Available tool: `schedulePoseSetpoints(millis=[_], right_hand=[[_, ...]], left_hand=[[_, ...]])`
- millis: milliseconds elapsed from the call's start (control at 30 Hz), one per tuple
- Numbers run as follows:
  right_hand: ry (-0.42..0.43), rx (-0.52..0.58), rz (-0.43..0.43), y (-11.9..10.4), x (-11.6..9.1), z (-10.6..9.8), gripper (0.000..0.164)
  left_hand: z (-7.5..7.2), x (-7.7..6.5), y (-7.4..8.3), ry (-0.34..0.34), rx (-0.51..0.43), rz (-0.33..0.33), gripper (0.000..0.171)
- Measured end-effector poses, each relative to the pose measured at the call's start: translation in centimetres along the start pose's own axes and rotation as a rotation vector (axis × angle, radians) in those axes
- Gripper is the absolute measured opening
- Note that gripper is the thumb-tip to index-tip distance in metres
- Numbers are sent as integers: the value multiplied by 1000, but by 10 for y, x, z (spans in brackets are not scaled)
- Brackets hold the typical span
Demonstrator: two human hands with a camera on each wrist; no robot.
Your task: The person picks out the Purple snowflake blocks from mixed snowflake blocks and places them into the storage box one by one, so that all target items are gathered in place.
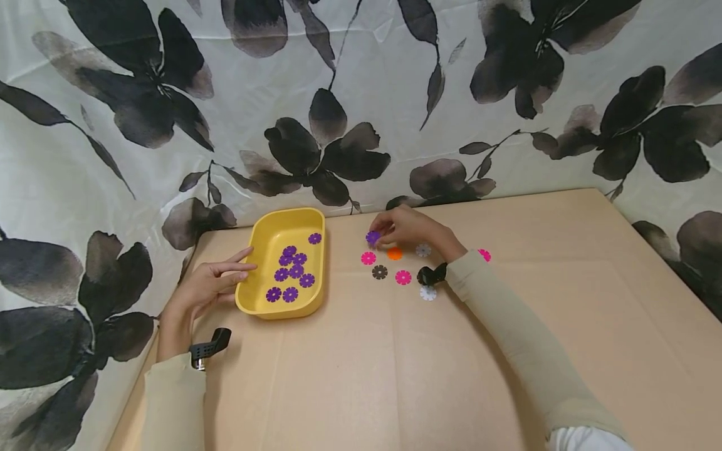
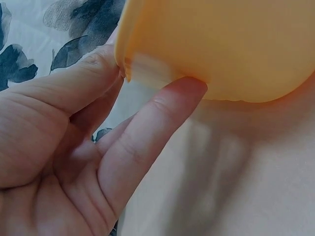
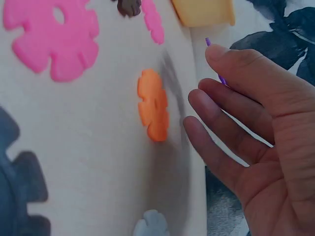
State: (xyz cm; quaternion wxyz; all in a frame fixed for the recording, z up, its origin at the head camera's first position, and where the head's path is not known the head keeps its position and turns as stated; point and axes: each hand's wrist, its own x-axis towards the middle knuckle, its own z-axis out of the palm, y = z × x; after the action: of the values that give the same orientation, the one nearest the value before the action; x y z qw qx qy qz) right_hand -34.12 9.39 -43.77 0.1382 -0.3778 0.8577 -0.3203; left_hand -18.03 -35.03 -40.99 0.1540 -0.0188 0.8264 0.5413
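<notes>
My right hand (image 1: 406, 227) pinches a purple notched flower-shaped disc (image 1: 373, 238) between thumb and fingertips, above the far part of the table. The right wrist view shows that purple disc (image 3: 222, 79) edge-on, mostly hidden behind the thumb. Just below this hand lies an orange disc (image 1: 394, 254). To the left, a yellow tray (image 1: 261, 235) holds several purple discs (image 1: 296, 270). My left hand (image 1: 205, 285) touches the tray's left side with fairly straight fingers. Up close in the left wrist view, one fingertip presses the tray's outer wall (image 2: 231, 59) below the rim.
Around the right hand lie pink discs (image 1: 403, 277), a dark grey disc (image 1: 380, 272) and white discs (image 1: 428, 293). Another pink disc (image 1: 484, 255) sits right of the forearm. A floral cloth (image 1: 406, 156) hangs behind the table (image 1: 350, 376).
</notes>
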Motion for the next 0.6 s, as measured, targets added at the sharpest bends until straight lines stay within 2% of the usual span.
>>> schedulePoseSetpoints(millis=[333, 600], right_hand=[[60, 35, -38, -7, -10, -4, 34], [99, 117, -91, -6, -16, -8, 32]], left_hand=[[0, -1, 1, -7, -17, -12, 48], [-1, -1, 4, -7, -9, -11, 48]])
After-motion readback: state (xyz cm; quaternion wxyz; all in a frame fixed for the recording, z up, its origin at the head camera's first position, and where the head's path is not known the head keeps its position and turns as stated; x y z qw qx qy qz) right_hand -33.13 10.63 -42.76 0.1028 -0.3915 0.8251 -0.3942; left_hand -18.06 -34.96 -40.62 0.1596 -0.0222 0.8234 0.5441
